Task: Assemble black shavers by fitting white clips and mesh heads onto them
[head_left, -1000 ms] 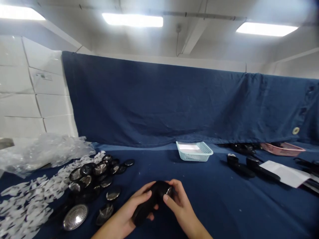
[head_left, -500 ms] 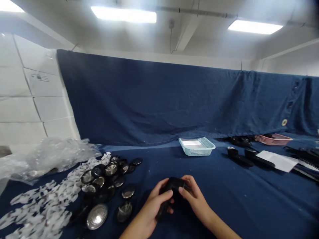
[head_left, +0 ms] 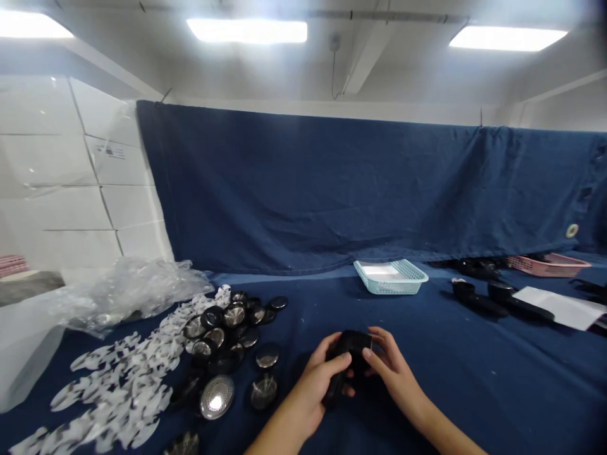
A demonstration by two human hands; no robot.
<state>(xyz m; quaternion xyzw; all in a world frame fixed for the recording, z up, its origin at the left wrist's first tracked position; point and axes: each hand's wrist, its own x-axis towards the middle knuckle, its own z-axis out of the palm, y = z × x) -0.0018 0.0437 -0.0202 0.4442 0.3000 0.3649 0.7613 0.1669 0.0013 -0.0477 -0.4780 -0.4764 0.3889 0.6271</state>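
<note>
A black plastic part with a broad head and a handle-like lower end is held between both hands above the blue cloth. My left hand wraps its left side and handle, thumb lying across the front. My right hand grips the right side of the head, with thumb and fingers closed on it. Its exact kind is unclear, as the fingers cover much of it. Left of my hands lie several round black caps with shiny metal faces; one perforated silver disc faces up.
Many small white plastic pieces are heaped at the left, before a clear plastic bag and stacked white boxes. A light-blue basket holds paper. Rightward lie black handled parts, a white sheet and a pink basket.
The view has turned a little to the left, so everything sits farther right. Both hands still hold the black part, with only slight shifts of the fingers.
</note>
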